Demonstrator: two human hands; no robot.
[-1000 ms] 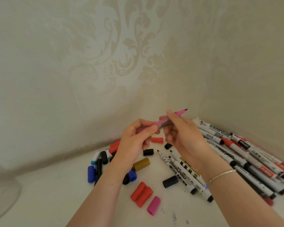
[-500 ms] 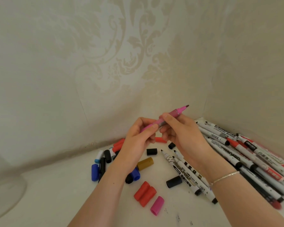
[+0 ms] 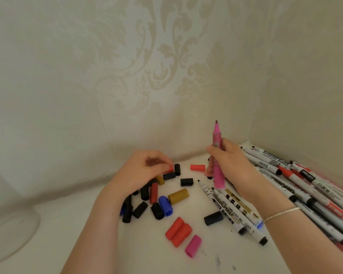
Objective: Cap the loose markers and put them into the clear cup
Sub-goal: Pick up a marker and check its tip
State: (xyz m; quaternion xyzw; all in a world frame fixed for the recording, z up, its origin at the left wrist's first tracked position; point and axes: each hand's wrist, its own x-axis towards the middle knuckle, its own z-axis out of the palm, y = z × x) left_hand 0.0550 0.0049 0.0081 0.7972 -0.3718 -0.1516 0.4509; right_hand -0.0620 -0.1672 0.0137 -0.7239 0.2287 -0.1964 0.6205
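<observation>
Head view: right hand [image 3: 229, 165] grips the pink marker [image 3: 217, 155] upright, bare tip up, ready for capping. Left hand [image 3: 145, 171], fingers curled, digs among the caps [image 3: 160, 202] mid-table; what it pinches is unclear. Pink cap [image 3: 193, 246] lies toward the near edge. Cup [image 3: 10, 234] at left edge.

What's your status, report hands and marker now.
Right hand grips pink marker upright, tip bare. Left hand down in the cap pile, grasp unclear. Pink cap lies loose, unobstructed.
</observation>
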